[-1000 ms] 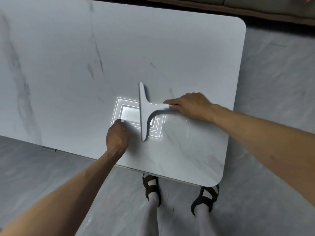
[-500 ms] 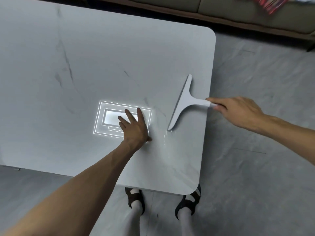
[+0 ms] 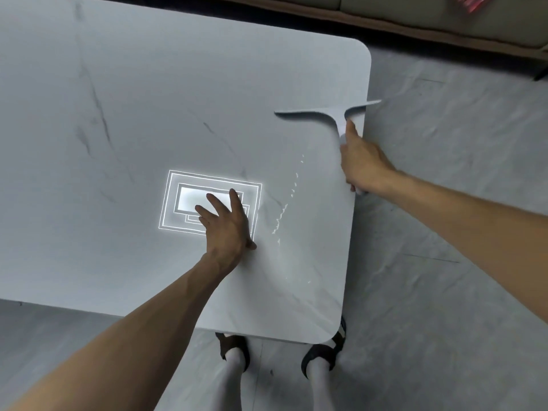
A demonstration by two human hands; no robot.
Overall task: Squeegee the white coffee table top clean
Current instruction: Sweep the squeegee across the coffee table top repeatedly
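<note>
Marbled table top (image 3: 133,99) showed stray droplets (image 3: 280,215); right hand (image 3: 360,164) gripped the squeegee (image 3: 311,114) by its handle at the edge, left hand (image 3: 228,226) lay flat, fingers spread, probably bracing.

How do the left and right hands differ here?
The left hand lies open, fingers spread, on the table top; the right hand grips the squeegee handle. The left hand sits mid-table on a bright reflection; the right hand is at the table's right edge. Both are bare.
</note>
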